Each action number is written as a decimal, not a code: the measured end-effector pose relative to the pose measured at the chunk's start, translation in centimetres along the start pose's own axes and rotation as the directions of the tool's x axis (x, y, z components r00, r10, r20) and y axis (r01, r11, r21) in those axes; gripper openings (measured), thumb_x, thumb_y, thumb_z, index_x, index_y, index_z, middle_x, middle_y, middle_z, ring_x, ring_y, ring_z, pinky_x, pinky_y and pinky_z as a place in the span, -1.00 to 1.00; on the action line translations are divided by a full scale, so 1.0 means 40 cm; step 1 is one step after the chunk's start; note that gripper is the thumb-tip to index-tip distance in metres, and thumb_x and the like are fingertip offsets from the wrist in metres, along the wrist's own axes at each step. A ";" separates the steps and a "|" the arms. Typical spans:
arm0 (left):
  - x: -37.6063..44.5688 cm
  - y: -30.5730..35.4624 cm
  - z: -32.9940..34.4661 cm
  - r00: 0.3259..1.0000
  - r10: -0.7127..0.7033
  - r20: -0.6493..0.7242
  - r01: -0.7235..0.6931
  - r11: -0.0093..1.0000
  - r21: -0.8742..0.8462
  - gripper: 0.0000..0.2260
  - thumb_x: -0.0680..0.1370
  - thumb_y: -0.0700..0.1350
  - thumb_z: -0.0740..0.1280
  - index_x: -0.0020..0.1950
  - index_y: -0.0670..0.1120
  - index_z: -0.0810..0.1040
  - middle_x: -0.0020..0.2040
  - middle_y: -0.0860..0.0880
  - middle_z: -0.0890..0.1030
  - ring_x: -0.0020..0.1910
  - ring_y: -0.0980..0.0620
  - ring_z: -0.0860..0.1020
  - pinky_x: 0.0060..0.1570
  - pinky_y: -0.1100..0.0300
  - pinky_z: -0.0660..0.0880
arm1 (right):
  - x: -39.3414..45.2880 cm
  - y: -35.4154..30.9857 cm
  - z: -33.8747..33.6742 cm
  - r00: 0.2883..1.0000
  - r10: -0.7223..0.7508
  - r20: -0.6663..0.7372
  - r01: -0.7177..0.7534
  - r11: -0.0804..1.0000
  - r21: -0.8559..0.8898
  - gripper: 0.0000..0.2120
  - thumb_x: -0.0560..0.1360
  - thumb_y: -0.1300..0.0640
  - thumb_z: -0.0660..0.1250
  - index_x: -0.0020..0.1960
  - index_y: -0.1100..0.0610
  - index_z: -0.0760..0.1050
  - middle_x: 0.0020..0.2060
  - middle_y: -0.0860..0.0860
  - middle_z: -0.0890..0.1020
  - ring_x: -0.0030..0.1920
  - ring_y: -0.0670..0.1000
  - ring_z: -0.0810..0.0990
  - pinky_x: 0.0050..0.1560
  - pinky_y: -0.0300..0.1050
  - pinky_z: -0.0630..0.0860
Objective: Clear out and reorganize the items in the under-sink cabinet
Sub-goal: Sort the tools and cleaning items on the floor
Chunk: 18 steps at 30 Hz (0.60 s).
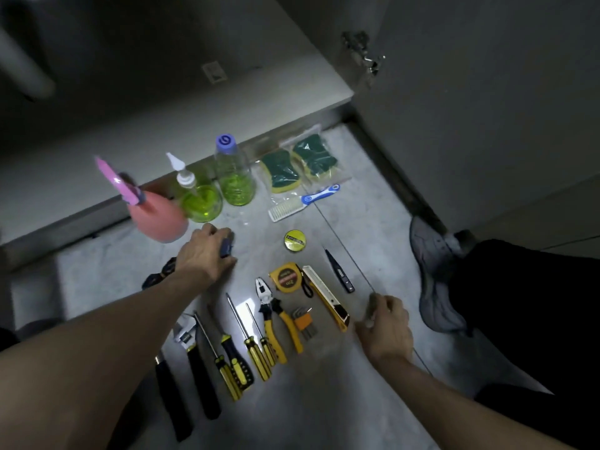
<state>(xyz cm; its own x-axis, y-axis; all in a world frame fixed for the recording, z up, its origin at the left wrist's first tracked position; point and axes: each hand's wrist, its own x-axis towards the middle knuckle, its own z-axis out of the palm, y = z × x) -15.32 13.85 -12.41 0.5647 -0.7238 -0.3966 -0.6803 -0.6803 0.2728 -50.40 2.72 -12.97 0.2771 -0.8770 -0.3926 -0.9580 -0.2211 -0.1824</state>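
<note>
Bare forearms reach in from the bottom edge over a grey floor (324, 401) strewn with tools. Left hand (204, 251) lies palm down, its fingers (218, 234) curled over a small blue object (226, 246) that is mostly hidden. Just beyond those fingers stand a pink spray bottle (159, 219), a green pump bottle (199, 201) and a taller green bottle (234, 177) with a purple cap. Below the left wrist lie an adjustable wrench (185, 331) and a row of black-and-yellow screwdrivers (232, 358). Between the two hands sit pliers (276, 315), a yellow tape measure (287, 277), hex keys (303, 321) and a utility knife (326, 295). Farther off are packed sponges (297, 165), a white brush (300, 203) and a round yellow tin (294, 240). Right hand (386, 329) has its fingers (373, 306) loosely curled, seemingly pinching the end of a thin rod (349, 251); the grip is blurred.
</note>
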 end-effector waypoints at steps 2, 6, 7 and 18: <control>0.002 -0.001 -0.001 1.000 0.002 0.022 -0.002 1.000 -0.004 -0.62 0.50 -0.06 0.45 0.31 0.02 0.52 0.20 -0.12 0.47 0.23 -0.21 0.46 0.17 -0.11 0.48 | 0.005 0.003 0.006 1.000 0.019 -0.005 -0.019 0.999 0.035 -0.62 0.49 0.13 0.39 0.28 0.01 0.44 0.28 0.03 0.39 0.26 0.11 0.39 0.07 0.05 0.56; -0.010 -0.003 0.001 1.000 0.004 -0.015 -0.005 0.998 -0.068 -0.68 0.50 -0.19 0.38 0.26 -0.05 0.57 0.13 -0.17 0.50 0.15 -0.26 0.51 0.09 -0.09 0.50 | 0.041 -0.031 -0.004 0.987 0.045 -0.156 0.000 0.960 0.281 -0.68 0.54 0.21 0.34 0.29 0.10 0.51 0.22 0.08 0.50 0.24 0.13 0.46 0.12 -0.10 0.44; -0.015 -0.006 0.000 1.000 0.011 -0.026 -0.013 0.997 -0.077 -0.68 0.49 -0.20 0.39 0.25 -0.07 0.58 0.12 -0.18 0.50 0.13 -0.27 0.51 0.08 -0.08 0.50 | 0.053 -0.053 -0.012 0.973 0.040 -0.225 0.044 0.934 0.355 -0.69 0.54 0.19 0.36 0.28 0.11 0.51 0.19 0.07 0.52 0.22 0.11 0.47 0.10 -0.17 0.38; -0.030 -0.088 0.012 0.992 -0.071 -0.107 0.044 0.972 -0.231 -0.76 0.42 -0.22 0.39 0.08 -0.10 0.60 0.03 -0.13 0.54 0.05 -0.22 0.54 0.07 -0.01 0.49 | 0.187 -0.533 0.075 0.703 -0.698 -0.137 0.692 0.625 0.361 -0.52 0.37 0.34 0.46 0.28 0.25 0.53 0.14 0.15 0.61 0.15 0.16 0.54 0.18 -0.08 0.38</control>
<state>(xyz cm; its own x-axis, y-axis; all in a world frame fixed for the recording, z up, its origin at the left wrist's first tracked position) -13.85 17.16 -13.31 0.6580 -0.6821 -0.3192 -0.5282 -0.7201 0.4499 -27.67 2.15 -14.72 0.8535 -0.5206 -0.0246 -0.3809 -0.5908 -0.7113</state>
